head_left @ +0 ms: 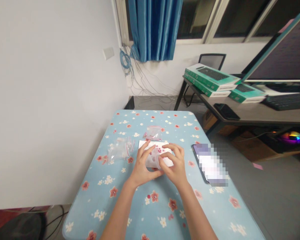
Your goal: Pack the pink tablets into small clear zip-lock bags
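My left hand (141,166) curves round the left side of a small see-through plastic bag (154,157), its thumb reaching along the near edge. From the right, my right hand (174,163) bends its thumb and index finger together at the bag's side. Under both hands lies a white sheet (168,161), with small dark pink pieces (160,150) scattered on it. What the right fingertips pinch is too small and blurred to be sure of. Just beyond the sheet rests a clear zip bag (153,132) with pink bits in it.
Another clear zip bag (120,149) lies left of my hands on the flowered blue tablecloth (102,196). A phone (210,165) is at the table's right edge. A few pink pieces (171,217) are near me. Keyboard boxes (210,78) stand on the desk at right.
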